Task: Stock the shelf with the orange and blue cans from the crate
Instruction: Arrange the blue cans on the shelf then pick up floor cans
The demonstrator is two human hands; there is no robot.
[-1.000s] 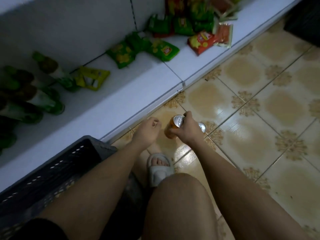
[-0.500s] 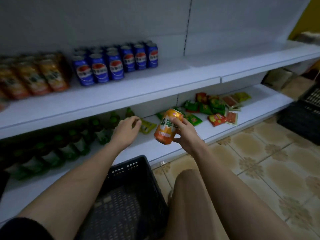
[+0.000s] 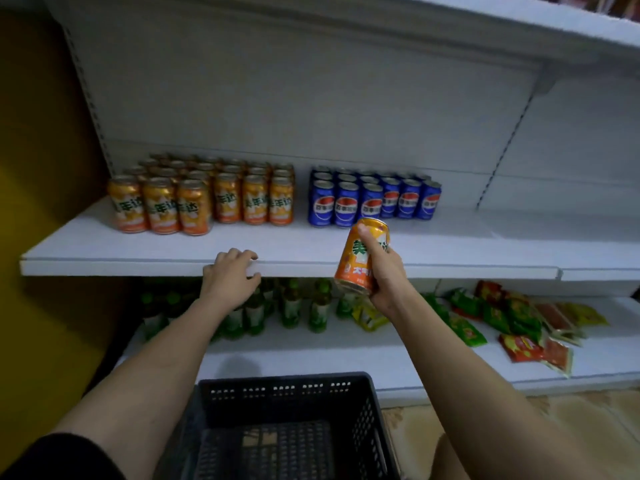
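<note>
My right hand [image 3: 382, 271] grips an orange can [image 3: 356, 268], tilted, just in front of the middle shelf [image 3: 311, 244]. On that shelf stand several orange cans [image 3: 201, 202] in rows at the left and several blue cans [image 3: 374, 199] to their right. My left hand [image 3: 231, 273] rests on the shelf's front edge, its fingers curled over the lip. The dark plastic crate [image 3: 287, 396] sits on the floor below me, and no cans show inside it.
The lower shelf [image 3: 381, 355] holds green bottles [image 3: 291, 306] at the left and loose snack packets [image 3: 512, 323] at the right. A yellow wall [image 3: 41, 237] borders the shelving on the left. Tiled floor [image 3: 581, 410] shows at the lower right.
I have risen from the floor with the orange can in my right hand, which now reaches the middle shelf. My left hand moved up onto the shelf edge.
</note>
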